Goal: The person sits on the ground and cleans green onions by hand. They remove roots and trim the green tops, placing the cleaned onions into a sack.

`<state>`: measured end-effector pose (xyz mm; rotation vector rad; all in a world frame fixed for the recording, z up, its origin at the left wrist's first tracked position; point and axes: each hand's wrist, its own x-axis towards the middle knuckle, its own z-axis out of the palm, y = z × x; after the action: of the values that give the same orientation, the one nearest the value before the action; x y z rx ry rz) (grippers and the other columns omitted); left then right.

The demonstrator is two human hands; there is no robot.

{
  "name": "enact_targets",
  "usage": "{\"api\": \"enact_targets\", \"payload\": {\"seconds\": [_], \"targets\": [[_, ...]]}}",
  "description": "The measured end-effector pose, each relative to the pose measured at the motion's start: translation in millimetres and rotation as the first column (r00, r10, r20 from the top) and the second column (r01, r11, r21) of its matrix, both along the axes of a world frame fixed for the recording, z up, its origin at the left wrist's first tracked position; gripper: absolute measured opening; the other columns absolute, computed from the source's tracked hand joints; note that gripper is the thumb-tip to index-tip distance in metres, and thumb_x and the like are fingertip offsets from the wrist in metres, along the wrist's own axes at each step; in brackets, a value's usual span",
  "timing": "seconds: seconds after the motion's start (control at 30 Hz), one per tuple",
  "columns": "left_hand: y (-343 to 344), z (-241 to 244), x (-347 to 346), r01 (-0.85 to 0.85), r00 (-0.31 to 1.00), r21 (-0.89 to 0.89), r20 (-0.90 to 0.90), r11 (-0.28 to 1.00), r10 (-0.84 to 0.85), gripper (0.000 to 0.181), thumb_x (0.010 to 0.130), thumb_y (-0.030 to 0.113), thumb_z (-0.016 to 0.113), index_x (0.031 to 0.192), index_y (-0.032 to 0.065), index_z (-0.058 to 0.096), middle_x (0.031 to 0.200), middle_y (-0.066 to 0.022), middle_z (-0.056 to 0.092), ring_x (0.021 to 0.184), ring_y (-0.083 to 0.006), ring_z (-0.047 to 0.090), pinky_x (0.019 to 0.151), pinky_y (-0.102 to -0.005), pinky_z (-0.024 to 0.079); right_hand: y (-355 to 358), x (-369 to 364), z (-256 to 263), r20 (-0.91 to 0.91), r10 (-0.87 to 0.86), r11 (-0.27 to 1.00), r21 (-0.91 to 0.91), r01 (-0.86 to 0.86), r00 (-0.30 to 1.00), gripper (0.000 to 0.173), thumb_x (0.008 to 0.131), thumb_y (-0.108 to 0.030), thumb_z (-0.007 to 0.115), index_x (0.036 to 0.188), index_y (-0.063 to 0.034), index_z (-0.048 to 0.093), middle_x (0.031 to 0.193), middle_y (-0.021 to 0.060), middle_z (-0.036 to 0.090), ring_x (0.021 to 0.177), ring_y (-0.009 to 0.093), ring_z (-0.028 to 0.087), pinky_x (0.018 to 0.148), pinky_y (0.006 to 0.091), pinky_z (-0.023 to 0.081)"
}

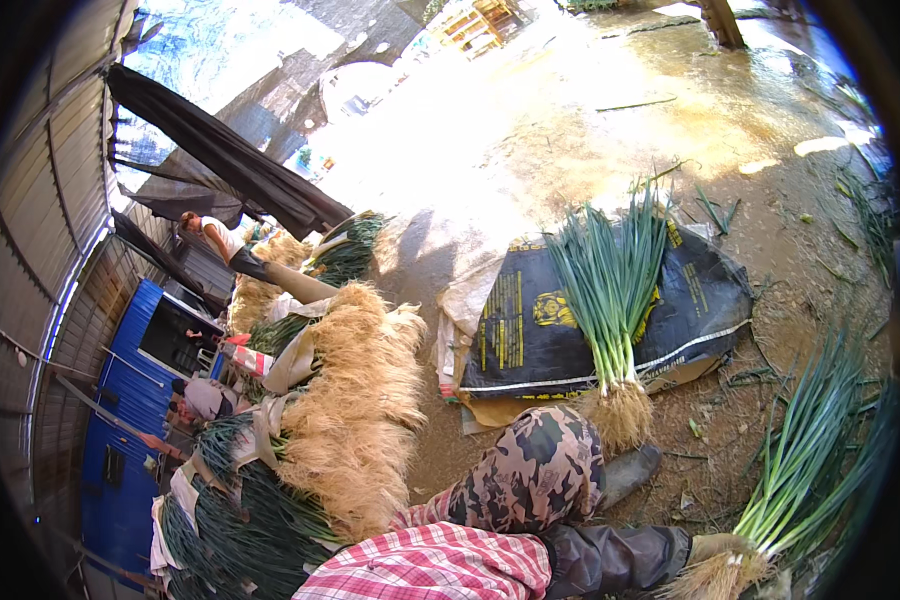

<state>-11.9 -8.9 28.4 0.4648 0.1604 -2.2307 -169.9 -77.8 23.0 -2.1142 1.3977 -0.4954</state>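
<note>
My right hand (pixel 712 546), below a plaid sleeve and a dark sleeve cover, reaches to the ground at the lower right. It grips a bunch of green onions (pixel 791 480) close to the pale roots; the leaves fan out up and to the right. Another green onion bunch (pixel 613 300) lies across a black printed sack (pixel 547 330), its roots beside a camouflage-clad knee (pixel 532 469). A dark grey boot (pixel 630 476) shows just past that knee. My left hand is out of view.
Wrapped green onion bundles (pixel 352 412) are stacked at the left, roots outward. A person (pixel 221 240) stands farther back; another person (pixel 206 397) bends behind the stack. Loose leaves (pixel 716 210) litter the wet ground. A blue structure (pixel 124 360) stands along the left.
</note>
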Motion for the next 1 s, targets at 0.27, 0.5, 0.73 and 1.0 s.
{"api": "enact_targets", "payload": {"seconds": [0.27, 0.5, 0.73, 1.0], "targets": [[19, -7, 25, 0.038, 0.878, -0.261, 0.469, 0.965, 0.093, 0.04, 0.091, 0.015, 0.055, 0.13, 0.0105, 0.047, 0.118, -0.0121, 0.054, 0.099, -0.0191, 0.058, 0.083, -0.0323, 0.052, 32, -5, 31, 0.282, -0.296, 0.931, 0.299, 0.21, 0.913, 0.029, 0.094, -0.028, 0.048, 0.093, -0.0007, 0.06, 0.088, 0.0111, 0.064, 0.064, 0.016, 0.055, 0.058, 0.029, 0.046], [-1, -41, 8, 0.142, 0.99, 0.349, -0.049, 0.926, -0.134, 0.043, 0.089, 0.019, 0.059, 0.127, 0.0039, 0.049, 0.123, -0.0095, 0.054, 0.105, -0.0192, 0.057, 0.089, -0.0339, 0.049, 41, -42, 54, 0.432, -0.717, 0.687, 0.57, 0.451, 0.547, 0.032, 0.096, -0.029, 0.046, 0.094, -0.0009, 0.061, 0.089, 0.0107, 0.066, 0.062, 0.013, 0.054, 0.057, 0.0266, 0.046], [-15, 6, 1, 0.314, 0.917, 0.306, 0.146, 0.899, -0.37, 0.036, 0.086, 0.02, 0.062, 0.116, 0.0015, 0.055, 0.101, -0.0089, 0.064, 0.086, -0.0187, 0.064, 0.074, -0.0317, 0.055, 6, -52, -3, 0.451, -0.808, 0.589, 0.634, 0.501, 0.379, 0.034, 0.097, -0.032, 0.044, 0.107, -0.0032, 0.057, 0.108, 0.0171, 0.061, 0.086, 0.021, 0.063, 0.078, 0.0306, 0.054], [18, -33, 5, 0.097, 0.969, 0.326, 0.183, 0.94, -0.163, 0.031, 0.083, 0.016, 0.066, 0.108, 0.0002, 0.057, 0.097, -0.0114, 0.063, 0.081, -0.02, 0.064, 0.071, -0.0358, 0.057, 21, 12, -50, 0.471, -0.643, 0.739, 0.587, 0.33, 0.604, 0.03, 0.094, -0.026, 0.052, 0.104, 0.0004, 0.059, 0.088, 0.012, 0.065, 0.074, 0.02, 0.06, 0.067, 0.0345, 0.049]]}}
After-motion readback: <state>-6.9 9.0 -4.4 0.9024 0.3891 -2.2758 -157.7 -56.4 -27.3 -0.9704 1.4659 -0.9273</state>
